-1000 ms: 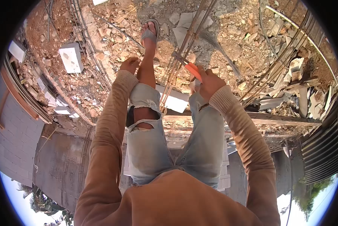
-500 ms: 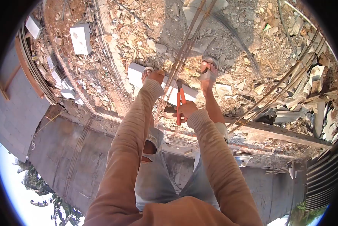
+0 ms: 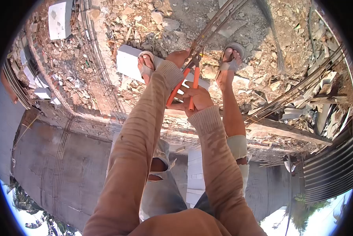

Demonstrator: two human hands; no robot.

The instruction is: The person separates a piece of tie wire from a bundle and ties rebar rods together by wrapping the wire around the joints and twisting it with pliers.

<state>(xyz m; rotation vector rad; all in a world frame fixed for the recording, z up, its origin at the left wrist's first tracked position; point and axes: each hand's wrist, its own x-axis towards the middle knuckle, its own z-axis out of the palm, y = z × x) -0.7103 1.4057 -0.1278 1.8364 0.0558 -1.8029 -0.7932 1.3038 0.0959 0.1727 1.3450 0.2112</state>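
Observation:
My left hand (image 3: pixel 179 57) is closed against a bundle of thin rusty steel bars (image 3: pixel 214 24); its fingertips are partly hidden. Just below it, my right hand (image 3: pixel 199 96) grips a pair of pincers with orange handles (image 3: pixel 196 77). The handles are spread apart, one against the palm and the other reached by the fingers. The dark jaws of the pincers touch or nearly touch the bars, close to a small yellow spot I cannot make out. Beneath the hands a white block (image 3: pixel 128 65) lies on the rubble, with my sandalled left foot (image 3: pixel 147 65) on or beside it.
My right foot (image 3: pixel 230 59) stands on broken stone. Another white block (image 3: pixel 60 19) lies at upper left. Long bars (image 3: pixel 298 92) run across the right side above a wooden plank (image 3: pixel 290 131). A grey wall (image 3: pixel 82 153) and corrugated sheets (image 3: pixel 330 173) are near the bottom.
The pincers' handles have opened from close together to wide apart, and their jaws have come up nearer the bars. My left hand has shifted along with the bars, up and right in view.

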